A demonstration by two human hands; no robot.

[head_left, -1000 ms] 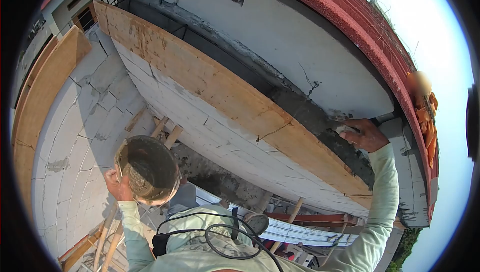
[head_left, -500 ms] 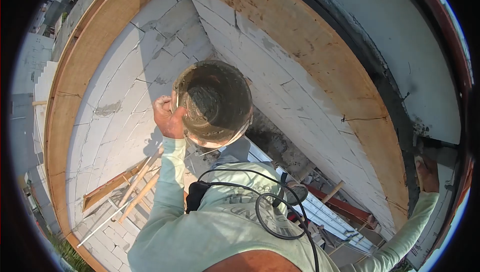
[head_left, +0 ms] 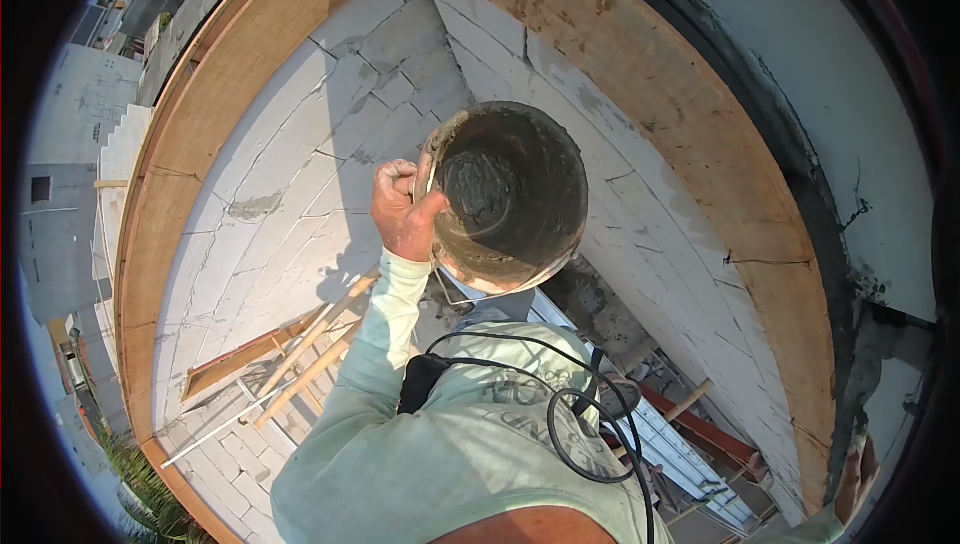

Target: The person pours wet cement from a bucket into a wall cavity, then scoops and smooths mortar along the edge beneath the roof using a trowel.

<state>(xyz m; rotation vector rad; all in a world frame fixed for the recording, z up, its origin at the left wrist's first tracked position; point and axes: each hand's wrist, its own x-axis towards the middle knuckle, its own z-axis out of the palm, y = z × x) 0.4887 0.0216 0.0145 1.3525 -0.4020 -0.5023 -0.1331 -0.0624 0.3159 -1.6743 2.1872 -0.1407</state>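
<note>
My left hand (head_left: pixel 408 212) is closed on the near-left rim of a mortar-caked bucket (head_left: pixel 555 159), thumb over the edge. Wet grey mortar (head_left: pixel 482 189) lies in the bottom of the bucket, whose mouth faces up toward me. A thin wire handle (head_left: pixel 455 291) hangs at its near side. At the far lower right, my right hand (head_left: pixel 858 474) is beside the dark mortar-covered ledge (head_left: pixel 840 384). Only part of that hand shows, and its fingers are too unclear to read.
A wooden formwork board (head_left: pixel 700 144) runs along the right block wall (head_left: pixel 640 204). Another board (head_left: pixel 165 204) curves along the left wall (head_left: pixel 250 164). Wooden poles (head_left: pixel 310 364) stand below left. A black cable (head_left: pixel 550 414) loops over my shirt. Metal sheeting (head_left: pixel 690 469) lies low down.
The bucket and my left hand have shifted right and slightly up in view, along with a shift of the whole scene. My right hand has moved down toward the frame's lower edge.
</note>
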